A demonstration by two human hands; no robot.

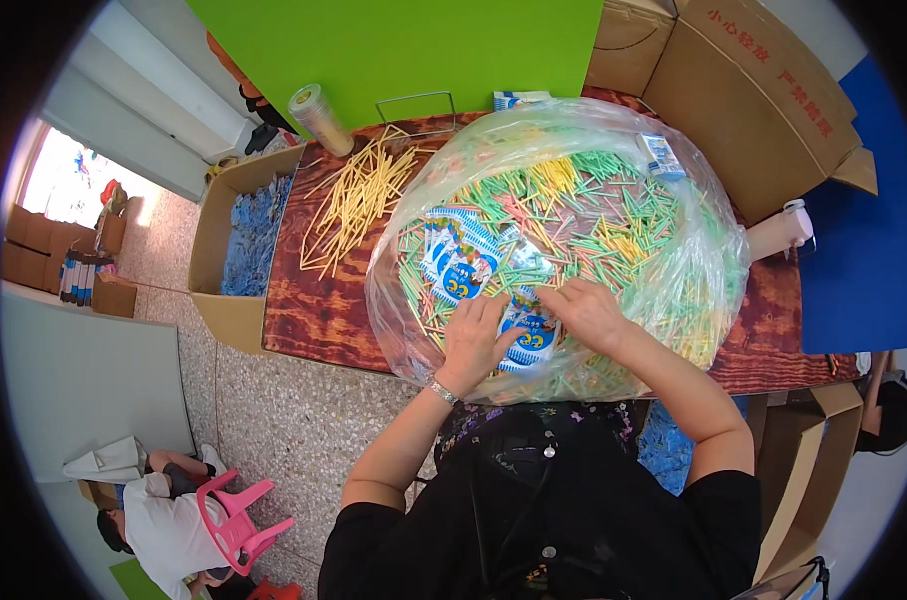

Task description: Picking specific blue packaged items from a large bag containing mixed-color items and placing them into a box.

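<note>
A large clear plastic bag [718, 300], its mouth spread wide, holds many thin green, yellow and pink sticks [613, 190]. Over its near side, a blue-and-white packet [529, 338] sits between my two hands. My left hand [473, 342] grips the packet's left side, thumb across its front. At the packet's upper right, my right hand [585, 314] has its fingertips pinched on the edge. Several similar packets [458, 260] lie fanned on the sticks just beyond my left hand. Whatever is under my right fingers is hidden.
Loose pale yellow sticks [363, 205] are heaped on the table [313, 325] to the left. Beside it stands a carton [210, 240] of blue packets. A clear cup stack [320, 118] is at the far left, a pink-lidded bottle [781, 232] at the right. Someone sits on a pink chair [238, 520].
</note>
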